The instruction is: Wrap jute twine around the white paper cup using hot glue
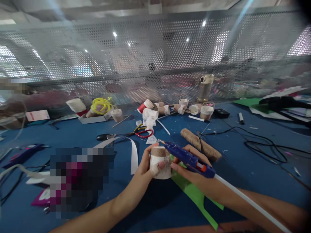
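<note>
My left hand (146, 168) is closed around a small white paper cup (161, 165), its narrower end up and a brown twine-like band round its upper part. A blue hot glue gun (187, 157) is gripped in my right hand (197, 178), with its metal tip just above the cup's top edge. From the back of the gun runs a long white glue stick (250, 202). Right-hand fingers sit close to the cup's right side; whether they touch it I cannot tell. Under the right hand lies a cut piece of green paper (191, 191).
Past the cup lie red-handled scissors (144, 132) and crumpled white paper (150, 118). A roll of twine (201, 144) and black cable (257, 147) are at right. Several small decorated cups and a bottle (205, 89) stand before the perforated metal screen (150, 51). Another glue gun (24, 154) lies left.
</note>
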Demonstrator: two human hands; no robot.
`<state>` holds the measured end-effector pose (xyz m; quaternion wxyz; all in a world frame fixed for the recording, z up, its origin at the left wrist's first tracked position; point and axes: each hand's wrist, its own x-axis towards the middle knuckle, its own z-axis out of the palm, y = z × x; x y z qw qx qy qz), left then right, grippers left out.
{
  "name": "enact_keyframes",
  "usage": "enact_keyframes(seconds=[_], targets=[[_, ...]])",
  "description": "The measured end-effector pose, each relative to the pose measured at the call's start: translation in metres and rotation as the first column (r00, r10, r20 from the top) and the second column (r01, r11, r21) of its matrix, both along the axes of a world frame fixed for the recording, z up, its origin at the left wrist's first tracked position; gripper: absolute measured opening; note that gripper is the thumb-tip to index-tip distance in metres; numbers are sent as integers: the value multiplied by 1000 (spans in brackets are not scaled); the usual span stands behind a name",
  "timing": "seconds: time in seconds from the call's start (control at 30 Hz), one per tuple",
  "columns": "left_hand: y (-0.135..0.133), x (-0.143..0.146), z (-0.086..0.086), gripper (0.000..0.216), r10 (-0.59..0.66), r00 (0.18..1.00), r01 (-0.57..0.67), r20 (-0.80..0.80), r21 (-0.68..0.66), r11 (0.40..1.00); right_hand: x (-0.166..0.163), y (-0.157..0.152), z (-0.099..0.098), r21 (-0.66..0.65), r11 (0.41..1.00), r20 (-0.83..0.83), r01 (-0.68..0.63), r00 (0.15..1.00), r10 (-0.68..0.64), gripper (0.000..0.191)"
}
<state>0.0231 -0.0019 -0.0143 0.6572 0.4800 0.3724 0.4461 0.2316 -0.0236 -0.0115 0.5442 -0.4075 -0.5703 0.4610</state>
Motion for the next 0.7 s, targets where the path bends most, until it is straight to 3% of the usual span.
enact_keyframes(seconds=[0.17,0.5,0.7], targets=[[3,-2,-5,60,-41,999,41,24,0,999,3,2,0,-19,996,10,90,996,-90,24],[2,-2,3,71,-34,999,34,2,-41,999,6,5,18,-75,995,30,65,998,-63,25],[-1,1,6,67,-62,994,68,85,-66,996,7,6,16,-126,991,37,53,998,-49,27]])
